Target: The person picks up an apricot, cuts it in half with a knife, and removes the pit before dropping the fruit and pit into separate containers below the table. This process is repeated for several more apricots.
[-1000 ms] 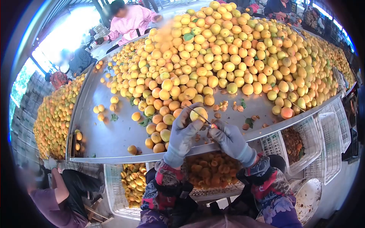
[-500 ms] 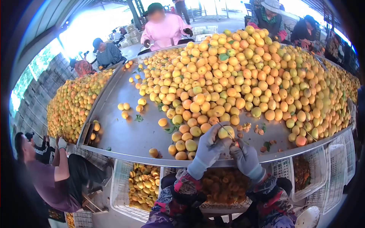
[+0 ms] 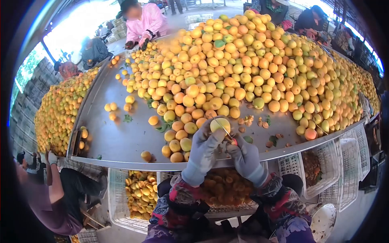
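Observation:
My left hand (image 3: 204, 150), in a grey glove, grips a yellow apricot (image 3: 221, 124) over the near edge of the metal table (image 3: 121, 139). My right hand (image 3: 247, 157), gloved too, is closed on a small knife (image 3: 234, 141) with a reddish handle part. Its thin blade lies across the face of the apricot. Just past my hands, loose apricots (image 3: 177, 135) spread from a large heap (image 3: 243, 60). Pits and scraps (image 3: 247, 120) lie on the metal to the right of the held fruit.
Beneath the table edge are a crate of halved apricots (image 3: 142, 194), a crate of darker pieces (image 3: 229, 188) and a crate with scraps (image 3: 311, 168). A person in pink (image 3: 146, 20) works across the table. Another person (image 3: 52, 194) sits at the left.
The view has shifted, so the table sits higher and further left. The blade now crosses the front of the apricot. The person in pink has leaned toward the fruit.

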`<move>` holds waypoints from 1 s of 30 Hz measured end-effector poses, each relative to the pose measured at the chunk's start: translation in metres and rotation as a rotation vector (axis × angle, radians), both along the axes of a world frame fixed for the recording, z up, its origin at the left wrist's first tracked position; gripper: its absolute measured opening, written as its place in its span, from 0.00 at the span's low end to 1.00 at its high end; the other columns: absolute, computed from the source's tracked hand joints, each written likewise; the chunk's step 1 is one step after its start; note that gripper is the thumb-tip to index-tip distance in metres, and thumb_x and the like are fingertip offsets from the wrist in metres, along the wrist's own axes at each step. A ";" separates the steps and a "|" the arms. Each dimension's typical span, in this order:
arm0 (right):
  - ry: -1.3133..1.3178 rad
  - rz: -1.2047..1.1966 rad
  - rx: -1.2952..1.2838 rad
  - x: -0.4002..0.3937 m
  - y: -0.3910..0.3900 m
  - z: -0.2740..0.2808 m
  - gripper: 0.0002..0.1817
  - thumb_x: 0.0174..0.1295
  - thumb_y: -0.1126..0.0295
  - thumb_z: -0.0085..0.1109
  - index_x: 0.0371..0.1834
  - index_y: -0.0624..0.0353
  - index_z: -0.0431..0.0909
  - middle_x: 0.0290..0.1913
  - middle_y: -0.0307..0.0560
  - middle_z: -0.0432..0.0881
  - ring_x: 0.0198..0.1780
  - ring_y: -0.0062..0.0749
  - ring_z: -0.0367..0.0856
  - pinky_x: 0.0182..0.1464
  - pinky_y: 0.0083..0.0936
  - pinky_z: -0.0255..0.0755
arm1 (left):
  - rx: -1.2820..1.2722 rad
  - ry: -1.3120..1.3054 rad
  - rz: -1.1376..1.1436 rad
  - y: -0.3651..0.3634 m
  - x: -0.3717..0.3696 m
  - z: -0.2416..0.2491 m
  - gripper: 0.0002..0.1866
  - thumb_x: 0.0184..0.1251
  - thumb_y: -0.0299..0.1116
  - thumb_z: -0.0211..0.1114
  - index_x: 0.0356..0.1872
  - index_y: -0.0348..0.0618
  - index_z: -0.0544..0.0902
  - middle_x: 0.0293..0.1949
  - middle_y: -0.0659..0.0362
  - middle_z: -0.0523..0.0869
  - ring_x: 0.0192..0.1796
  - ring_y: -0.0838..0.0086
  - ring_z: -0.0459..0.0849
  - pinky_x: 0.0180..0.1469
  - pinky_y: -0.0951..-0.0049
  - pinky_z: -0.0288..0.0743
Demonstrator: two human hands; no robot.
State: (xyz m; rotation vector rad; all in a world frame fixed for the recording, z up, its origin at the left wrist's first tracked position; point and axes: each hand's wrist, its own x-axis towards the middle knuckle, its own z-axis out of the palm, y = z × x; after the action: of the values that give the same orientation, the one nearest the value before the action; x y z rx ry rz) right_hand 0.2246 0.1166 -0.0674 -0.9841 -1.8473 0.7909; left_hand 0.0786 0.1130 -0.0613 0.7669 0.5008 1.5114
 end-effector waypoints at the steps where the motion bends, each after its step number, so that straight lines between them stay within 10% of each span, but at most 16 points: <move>1: -0.023 0.021 0.001 0.001 0.001 -0.002 0.14 0.66 0.58 0.52 0.45 0.58 0.74 0.25 0.52 0.79 0.29 0.52 0.80 0.26 0.35 0.70 | 0.022 0.084 0.023 -0.001 -0.002 0.003 0.24 0.65 0.35 0.63 0.58 0.34 0.71 0.46 0.56 0.80 0.49 0.70 0.79 0.52 0.71 0.74; 7: -0.014 0.088 0.033 0.009 0.004 -0.002 0.12 0.65 0.60 0.54 0.38 0.58 0.73 0.24 0.52 0.78 0.29 0.51 0.80 0.27 0.34 0.70 | 0.177 0.594 0.144 -0.001 -0.008 0.015 0.30 0.61 0.32 0.66 0.63 0.34 0.65 0.48 0.59 0.78 0.47 0.77 0.77 0.53 0.77 0.72; 13: -0.002 0.020 0.100 0.010 0.001 0.004 0.12 0.64 0.59 0.55 0.39 0.56 0.74 0.24 0.52 0.78 0.28 0.52 0.79 0.26 0.35 0.70 | 0.120 0.046 0.028 -0.005 0.007 0.010 0.28 0.67 0.34 0.60 0.64 0.34 0.63 0.56 0.52 0.76 0.58 0.66 0.76 0.58 0.65 0.72; 20: -0.121 0.048 0.185 0.012 0.005 -0.001 0.13 0.64 0.56 0.54 0.39 0.55 0.73 0.21 0.52 0.75 0.26 0.53 0.78 0.23 0.37 0.68 | 0.008 0.049 -0.047 -0.010 0.000 0.020 0.25 0.64 0.27 0.62 0.61 0.34 0.66 0.53 0.55 0.78 0.52 0.73 0.78 0.53 0.74 0.75; 22: -0.126 0.056 0.152 0.010 0.008 -0.003 0.14 0.65 0.56 0.53 0.37 0.55 0.72 0.21 0.52 0.75 0.26 0.53 0.78 0.23 0.38 0.68 | 0.135 0.675 0.232 -0.008 0.000 0.022 0.27 0.61 0.24 0.65 0.61 0.33 0.67 0.52 0.56 0.78 0.51 0.76 0.77 0.53 0.77 0.75; 27: -0.072 0.033 0.154 0.006 0.006 -0.001 0.15 0.65 0.55 0.53 0.35 0.56 0.71 0.20 0.51 0.75 0.26 0.52 0.78 0.23 0.38 0.67 | 0.143 0.575 0.267 -0.005 0.007 0.016 0.27 0.60 0.24 0.66 0.61 0.34 0.67 0.51 0.57 0.78 0.51 0.76 0.78 0.53 0.76 0.74; 30: -0.075 -0.001 0.092 0.008 0.004 -0.002 0.15 0.65 0.55 0.53 0.35 0.56 0.72 0.20 0.51 0.75 0.26 0.51 0.78 0.23 0.37 0.68 | 0.041 0.073 0.118 -0.006 0.007 0.009 0.23 0.68 0.32 0.59 0.61 0.33 0.67 0.56 0.53 0.76 0.53 0.69 0.78 0.57 0.68 0.71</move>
State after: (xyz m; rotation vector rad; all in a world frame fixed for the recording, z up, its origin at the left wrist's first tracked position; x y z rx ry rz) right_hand 0.2322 0.1202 -0.0690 -0.9680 -1.9297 0.6703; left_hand 0.0861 0.1065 -0.0524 0.8390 0.5799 1.6108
